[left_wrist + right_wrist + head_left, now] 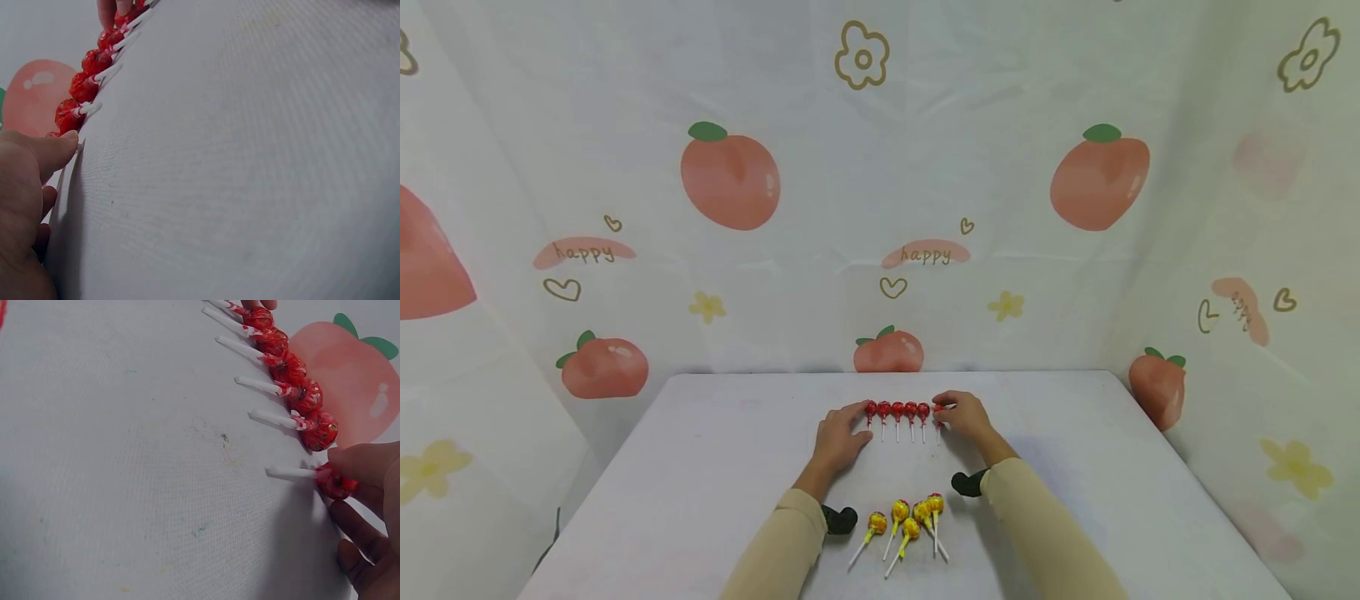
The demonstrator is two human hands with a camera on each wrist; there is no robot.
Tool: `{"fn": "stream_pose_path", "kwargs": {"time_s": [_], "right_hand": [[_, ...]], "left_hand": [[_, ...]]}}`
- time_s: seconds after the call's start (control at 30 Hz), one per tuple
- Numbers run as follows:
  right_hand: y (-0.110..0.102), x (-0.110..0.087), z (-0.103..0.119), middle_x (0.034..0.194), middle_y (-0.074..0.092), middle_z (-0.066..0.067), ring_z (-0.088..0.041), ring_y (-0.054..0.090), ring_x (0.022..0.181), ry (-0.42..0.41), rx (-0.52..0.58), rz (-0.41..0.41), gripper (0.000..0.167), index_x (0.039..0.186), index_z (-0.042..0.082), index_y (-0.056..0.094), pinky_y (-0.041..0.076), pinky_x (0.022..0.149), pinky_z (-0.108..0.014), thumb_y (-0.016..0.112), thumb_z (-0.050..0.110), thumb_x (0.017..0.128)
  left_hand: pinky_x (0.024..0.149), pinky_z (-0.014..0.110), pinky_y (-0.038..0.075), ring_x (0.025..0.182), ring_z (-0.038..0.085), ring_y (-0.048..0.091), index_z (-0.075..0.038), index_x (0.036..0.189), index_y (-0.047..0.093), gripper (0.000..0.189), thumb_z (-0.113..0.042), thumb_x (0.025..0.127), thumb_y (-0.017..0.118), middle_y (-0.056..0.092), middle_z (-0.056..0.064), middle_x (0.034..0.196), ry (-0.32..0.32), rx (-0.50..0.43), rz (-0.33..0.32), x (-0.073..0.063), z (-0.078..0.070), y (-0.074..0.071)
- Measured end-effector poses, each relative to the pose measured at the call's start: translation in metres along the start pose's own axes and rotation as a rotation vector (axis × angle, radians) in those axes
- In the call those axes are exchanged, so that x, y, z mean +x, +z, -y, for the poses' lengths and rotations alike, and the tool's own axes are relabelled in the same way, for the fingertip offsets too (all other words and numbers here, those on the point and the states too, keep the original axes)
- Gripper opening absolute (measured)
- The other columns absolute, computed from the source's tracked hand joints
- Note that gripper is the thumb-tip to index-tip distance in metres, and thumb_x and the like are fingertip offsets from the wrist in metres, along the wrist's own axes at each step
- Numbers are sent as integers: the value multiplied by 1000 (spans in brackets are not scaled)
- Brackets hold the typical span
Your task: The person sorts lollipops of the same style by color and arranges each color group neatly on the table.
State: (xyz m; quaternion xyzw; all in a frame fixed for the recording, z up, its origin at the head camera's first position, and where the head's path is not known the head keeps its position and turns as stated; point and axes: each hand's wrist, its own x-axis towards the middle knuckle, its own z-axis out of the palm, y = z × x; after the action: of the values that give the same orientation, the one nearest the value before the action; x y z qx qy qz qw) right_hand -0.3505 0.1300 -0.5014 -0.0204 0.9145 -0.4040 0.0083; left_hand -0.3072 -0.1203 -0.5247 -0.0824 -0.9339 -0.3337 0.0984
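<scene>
Under a row of six red lollipops (898,409) I see a white table (700,483). At the row's left end the left hand (838,439) touches one, grip unclear; at its right the right hand (967,415) pinches the last lollipop (336,482). Before the row lie five yellow lollipops (911,528).

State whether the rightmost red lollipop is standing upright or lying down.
Lying down: the rightmost red lollipop has its white stick stretched along the tabletop, while the right hand pinches its head.
</scene>
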Motion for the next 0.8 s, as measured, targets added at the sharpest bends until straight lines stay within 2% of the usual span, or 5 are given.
{"fn": "stream_pose_path", "kwargs": {"time_s": [0.17,0.43,0.8], "right_hand": [[1,1,-1,107,67,-7,-25,60,95,-4,5,-6,25,112,8,70,53,81,-37,72,10,87],[-3,-3,-1,95,68,-8,-23,60,87,-11,56,-33,22,107,1,70,53,75,-35,72,6,86],[1,-2,1,96,69,-8,-22,59,85,-19,65,-40,21,106,2,71,53,74,-34,73,9,86]], "left_hand": [[101,51,36,123,28,48,-19,140,54,54,-23,90,71,56,4,137,6,-1,-2,1,1,0],[102,51,36,124,28,48,-18,140,54,53,-23,90,71,56,4,137,3,-1,0,0,0,-1],[101,49,36,123,28,48,-18,141,53,54,-23,90,71,55,4,138,-4,6,8,0,0,-1]]}}
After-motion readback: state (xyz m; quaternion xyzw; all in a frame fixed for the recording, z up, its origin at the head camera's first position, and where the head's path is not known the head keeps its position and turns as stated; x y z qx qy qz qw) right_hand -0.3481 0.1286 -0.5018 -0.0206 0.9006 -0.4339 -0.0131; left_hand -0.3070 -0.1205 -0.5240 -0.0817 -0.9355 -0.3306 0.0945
